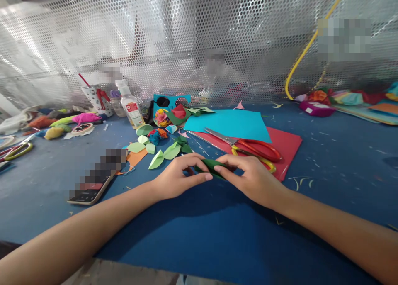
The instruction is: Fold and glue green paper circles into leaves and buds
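Note:
Both my hands meet at the middle of the blue table point(202, 235) on a small folded piece of dark green paper point(212, 165). My left hand point(177, 178) pinches its left end with fingers curled. My right hand point(251, 178) pinches its right end, thumb and fingers pressed together. Just behind my right hand lie red-handled scissors point(248, 147) on a red paper sheet point(286, 146). A turquoise sheet point(230, 125) lies behind that. Light green paper leaves point(163, 154) lie to the left of my left hand.
A phone point(95, 179) lies at the left. Paper flowers point(160, 127), a glue bottle point(131, 107) and a cup with tools point(98, 98) stand at the back left. A perforated metal screen point(199, 40) closes the rear. More coloured paper point(357, 102) is piled at the back right.

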A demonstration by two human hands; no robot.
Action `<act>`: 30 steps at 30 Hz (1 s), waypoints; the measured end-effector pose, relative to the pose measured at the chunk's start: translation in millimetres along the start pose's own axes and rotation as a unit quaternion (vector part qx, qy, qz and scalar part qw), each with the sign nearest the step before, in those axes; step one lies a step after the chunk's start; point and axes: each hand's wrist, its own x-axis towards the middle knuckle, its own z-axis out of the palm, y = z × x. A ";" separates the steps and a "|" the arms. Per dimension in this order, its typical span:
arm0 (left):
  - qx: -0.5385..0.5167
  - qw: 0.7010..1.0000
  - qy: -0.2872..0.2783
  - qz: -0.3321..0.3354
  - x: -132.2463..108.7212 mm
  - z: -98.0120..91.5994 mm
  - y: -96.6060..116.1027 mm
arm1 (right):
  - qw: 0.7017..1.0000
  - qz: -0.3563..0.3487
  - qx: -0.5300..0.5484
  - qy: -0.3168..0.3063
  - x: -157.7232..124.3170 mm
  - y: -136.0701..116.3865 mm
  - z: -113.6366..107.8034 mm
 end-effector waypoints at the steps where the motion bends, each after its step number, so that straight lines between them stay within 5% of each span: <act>1: -0.001 1.000 0.001 0.001 0.1 0.1 0.3 | 1.000 0.000 0.000 0.001 -0.1 0.0 -0.1; 30: 0.051 0.998 -0.018 0.006 -0.1 0.0 0.0 | 1.000 -0.010 0.010 -0.025 0.9 -3.8 -0.2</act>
